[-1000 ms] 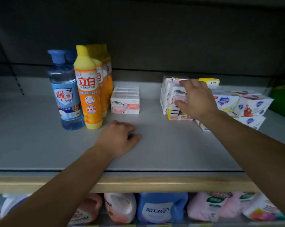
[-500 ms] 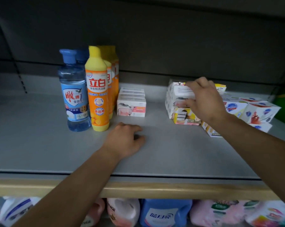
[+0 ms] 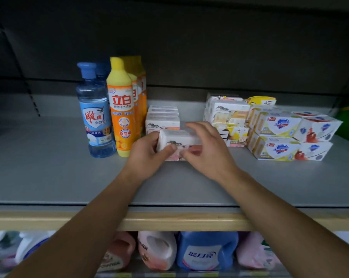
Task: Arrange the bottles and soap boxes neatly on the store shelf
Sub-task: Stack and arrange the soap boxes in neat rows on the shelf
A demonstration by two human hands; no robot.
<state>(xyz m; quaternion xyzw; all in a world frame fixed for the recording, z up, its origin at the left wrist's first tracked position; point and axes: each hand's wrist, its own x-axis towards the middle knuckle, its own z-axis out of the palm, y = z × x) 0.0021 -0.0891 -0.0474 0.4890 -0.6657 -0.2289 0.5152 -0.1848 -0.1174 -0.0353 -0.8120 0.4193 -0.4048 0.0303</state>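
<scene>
Both my hands hold one white and pink soap box (image 3: 179, 140) low over the grey shelf (image 3: 49, 167). My left hand (image 3: 149, 155) grips its left end and my right hand (image 3: 207, 151) grips its right end. Just behind it lies a neat row of matching soap boxes (image 3: 162, 119). To their left stand orange dish-soap bottles (image 3: 120, 109) and blue bottles (image 3: 94, 111), upright in rows. On the right sit a loose pile of sheep-print soap boxes (image 3: 227, 115) and stacked white soap boxes with a blue logo (image 3: 280, 135).
A yellow packet (image 3: 261, 101) lies on top of the right-hand pile. The shelf's wooden front edge (image 3: 169, 221) runs below my arms. Underneath, large detergent jugs (image 3: 206, 251) fill the lower shelf. A dark back panel closes the shelf behind.
My right hand took a soap box off the right-hand pile and carried it left to the middle. My left hand rose from the shelf and took hold of the box's left end.
</scene>
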